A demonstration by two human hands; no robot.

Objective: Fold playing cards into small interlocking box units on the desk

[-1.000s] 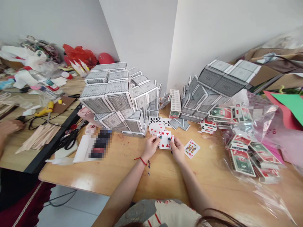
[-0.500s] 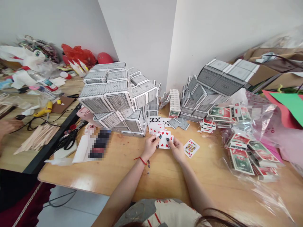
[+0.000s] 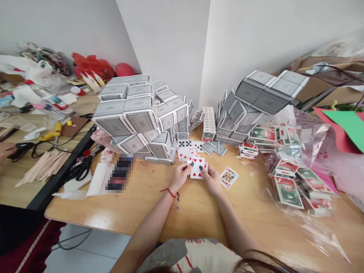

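Both my hands meet over the wooden table and pinch a small fan of red heart playing cards. My left hand, with a red string on the wrist, grips the cards' left edge. My right hand grips their right edge. A face card lies flat just right of my right hand. More loose cards lie face up just beyond my fingers.
Two big stacks of grey-backed cards stand behind, one at left and one at right. Red-green card boxes in a plastic bag fill the right. Scissors, wooden sticks and another person's hand are at left.
My hands and the cards have barely shifted. The other person's hand at far left has drawn back toward the frame edge.
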